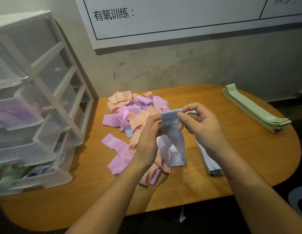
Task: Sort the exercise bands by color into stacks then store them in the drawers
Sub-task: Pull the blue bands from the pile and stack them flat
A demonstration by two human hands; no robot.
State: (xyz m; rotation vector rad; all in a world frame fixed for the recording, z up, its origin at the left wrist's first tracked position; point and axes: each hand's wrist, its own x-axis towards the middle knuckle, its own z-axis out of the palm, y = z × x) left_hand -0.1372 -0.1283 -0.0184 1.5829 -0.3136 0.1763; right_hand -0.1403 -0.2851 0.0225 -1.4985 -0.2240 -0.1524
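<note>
At the left edge of the counter (231, 179) stands the white-framed drawer unit (33, 105), its translucent drawers showing purple, blue and green bands inside. Just right of it lies the unsorted pile (130, 122) of peach and purple exercise bands. Above the pile's near edge, the left hand (147, 142) and right hand (202, 124) each pinch the top edge of one light blue band (172, 139) between thumb and fingers (180, 119); its loop hangs twisted below. To do this step well, slide the pinches apart to flatten the loop, then lay it squarely on the light blue stack (209, 164) beneath the right forearm. The green stack (255, 108) lies well apart, far right.
</note>
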